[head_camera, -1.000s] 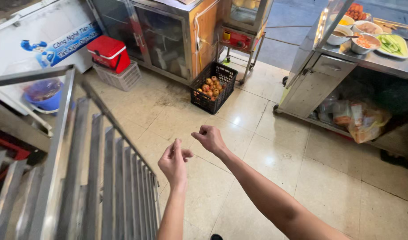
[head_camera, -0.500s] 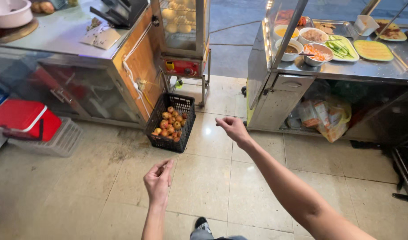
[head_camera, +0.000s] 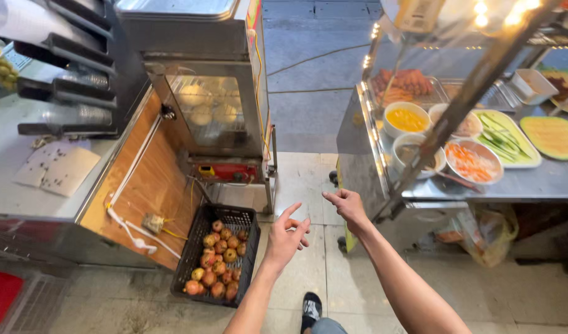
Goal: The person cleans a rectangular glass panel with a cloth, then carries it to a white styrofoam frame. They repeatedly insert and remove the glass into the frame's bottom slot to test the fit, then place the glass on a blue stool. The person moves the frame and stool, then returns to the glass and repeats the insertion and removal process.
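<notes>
Overhead, left hand (head_camera: 286,236) loosely open, right hand (head_camera: 347,205) pointing (both empty), black fruit crate (head_camera: 217,255) below-left.

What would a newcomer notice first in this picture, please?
Probably the two bare hands in the middle, left hand and right hand, both holding nothing above the tiled floor. Next, the black crate of round reddish fruit on the floor at lower left, and the bowls of colourful food on the steel cart at right.
</notes>
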